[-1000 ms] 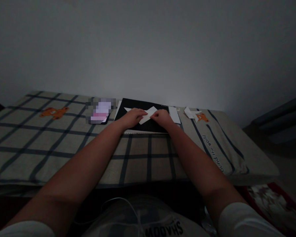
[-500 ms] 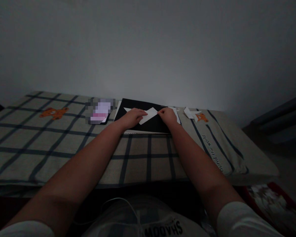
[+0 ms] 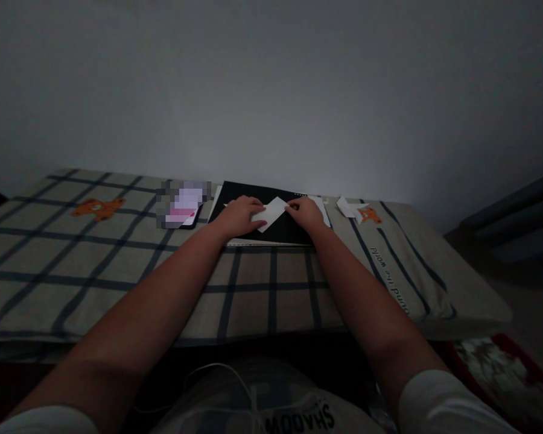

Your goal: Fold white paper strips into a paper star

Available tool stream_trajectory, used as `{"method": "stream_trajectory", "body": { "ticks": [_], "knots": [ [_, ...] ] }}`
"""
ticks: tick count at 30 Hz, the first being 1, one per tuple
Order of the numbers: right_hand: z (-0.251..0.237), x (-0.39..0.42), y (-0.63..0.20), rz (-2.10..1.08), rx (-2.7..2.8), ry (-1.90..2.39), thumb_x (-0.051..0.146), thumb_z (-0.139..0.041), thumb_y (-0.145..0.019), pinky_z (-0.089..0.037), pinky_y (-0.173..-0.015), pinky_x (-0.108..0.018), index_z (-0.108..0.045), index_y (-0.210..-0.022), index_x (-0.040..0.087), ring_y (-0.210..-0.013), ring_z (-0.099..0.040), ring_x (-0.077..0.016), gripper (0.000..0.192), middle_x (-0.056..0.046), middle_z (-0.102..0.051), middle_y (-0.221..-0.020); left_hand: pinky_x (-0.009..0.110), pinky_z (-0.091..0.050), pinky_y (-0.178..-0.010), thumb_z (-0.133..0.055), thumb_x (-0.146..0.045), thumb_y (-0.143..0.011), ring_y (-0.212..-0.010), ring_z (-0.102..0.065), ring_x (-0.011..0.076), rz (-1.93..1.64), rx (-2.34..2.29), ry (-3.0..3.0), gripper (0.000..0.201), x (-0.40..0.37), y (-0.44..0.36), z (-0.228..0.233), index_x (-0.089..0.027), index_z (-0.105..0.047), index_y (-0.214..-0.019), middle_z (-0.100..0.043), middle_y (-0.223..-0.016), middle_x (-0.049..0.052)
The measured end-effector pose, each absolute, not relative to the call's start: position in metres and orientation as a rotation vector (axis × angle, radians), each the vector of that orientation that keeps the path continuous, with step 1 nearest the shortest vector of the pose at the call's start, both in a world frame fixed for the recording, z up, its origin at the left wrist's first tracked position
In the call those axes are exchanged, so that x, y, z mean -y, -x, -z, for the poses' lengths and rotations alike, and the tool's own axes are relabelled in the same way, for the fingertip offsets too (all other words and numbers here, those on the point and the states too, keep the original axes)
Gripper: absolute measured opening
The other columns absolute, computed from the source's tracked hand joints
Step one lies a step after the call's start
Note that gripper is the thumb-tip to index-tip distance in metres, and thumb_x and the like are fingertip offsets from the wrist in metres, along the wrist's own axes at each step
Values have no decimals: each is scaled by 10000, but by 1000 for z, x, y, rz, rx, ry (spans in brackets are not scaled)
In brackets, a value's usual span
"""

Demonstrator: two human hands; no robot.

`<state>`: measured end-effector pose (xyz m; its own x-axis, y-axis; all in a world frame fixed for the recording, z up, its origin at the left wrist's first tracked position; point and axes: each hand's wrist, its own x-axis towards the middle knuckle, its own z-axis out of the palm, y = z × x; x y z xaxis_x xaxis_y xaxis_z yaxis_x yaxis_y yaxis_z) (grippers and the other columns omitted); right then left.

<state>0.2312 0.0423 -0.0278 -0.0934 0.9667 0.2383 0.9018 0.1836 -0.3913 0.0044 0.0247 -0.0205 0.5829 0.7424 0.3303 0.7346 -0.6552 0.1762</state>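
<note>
A folded piece of white paper [image 3: 273, 212] lies on a black pad [image 3: 276, 234] at the middle of the table. My left hand [image 3: 243, 217] covers its left part, fingers on the upper side and thumb on the lower, holding it. A pointed white tip peeks out left of that hand. At the paper's right corner, the fingers of my right hand [image 3: 305, 213] are closed in a pinch on it. The folds beneath my left palm are hidden.
White sheets [image 3: 320, 208] stick out from under the pad. A phone [image 3: 185, 208] with a lit, partly blurred screen is to the left. Another folded white paper shape [image 3: 350, 209] rests on the right of the checked tablecloth [image 3: 253, 271]. Behind stands a wall [image 3: 271, 108].
My left hand has opened its thumb away from its fingers along the paper. My right hand and the paper's right corner have shifted slightly left.
</note>
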Motion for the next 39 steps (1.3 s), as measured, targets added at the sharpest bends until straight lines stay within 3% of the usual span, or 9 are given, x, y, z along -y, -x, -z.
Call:
{"method": "stream_trajectory", "body": {
  "ticks": [4,10,15,24,30,37,39],
  "knots": [
    [32,-45,-230,-103,2097,1660,354,-541,-827,-362,-973,-343,-616,-1192,165,-1111,-497,-220,418,-130,-582,-1172,397,-385,-891,-573,-458,-794,-1102,-499,268,-544,-1230,-2784,424,-23,-4,18,-221,-642,-1139,-600,-1217,55],
    [34,-44,-229,-107,2119,1670,283,-509,-802,-357,-979,-385,-595,-1223,158,-1140,-462,-259,447,-134,-553,-1207,385,-368,-914,-595,-459,-772,-1131,-482,258,-533,-1191,-2777,458,-24,-3,17,-248,-621,-1178,-575,-1251,46],
    [38,-48,-231,-192,2073,1563,220,-528,-753,-374,-945,-399,-678,-1037,194,-1053,-505,-240,322,-88,-613,-1066,377,-351,-923,-584,-507,-757,-1161,-453,267,-471,-1306,-2762,566,-24,-1,16,-250,-558,-1260,-526,-1302,59],
    [34,-50,-233,-120,1981,1386,207,-562,-747,-404,-827,-358,-664,-804,188,-870,-518,-206,118,-62,-573,-847,352,-349,-879,-524,-644,-739,-1070,-485,271,-386,-1469,-2789,675,-22,-2,12,-245,-533,-1284,-565,-1214,78],
    [25,-40,-227,-239,1876,1343,204,-534,-766,-412,-657,-289,-651,-828,195,-671,-539,-154,132,-14,-604,-730,320,-368,-821,-513,-647,-743,-1034,-516,265,-464,-1582,-2696,660,-18,-2,9,-234,-564,-1256,-577,-1159,92],
    [24,-38,-224,-390,1703,1216,245,-559,-757,-453,-689,-295,-622,-798,188,-688,-597,-156,94,-8,-646,-722,305,-400,-770,-314,-635,-851,-924,-582,234,-728,-1466,-2323,614,-18,-4,4,-204,-695,-1068,-662,-991,85],
    [25,-40,-224,-469,1675,1163,255,-568,-750,-464,-709,-301,-616,-807,189,-715,-610,-159,100,-7,-652,-735,296,-410,-737,-341,-602,-857,-877,-597,221,-820,-1457,-2105,578,-20,-4,3,-189,-722,-993,-686,-935,82]
  ]
}}
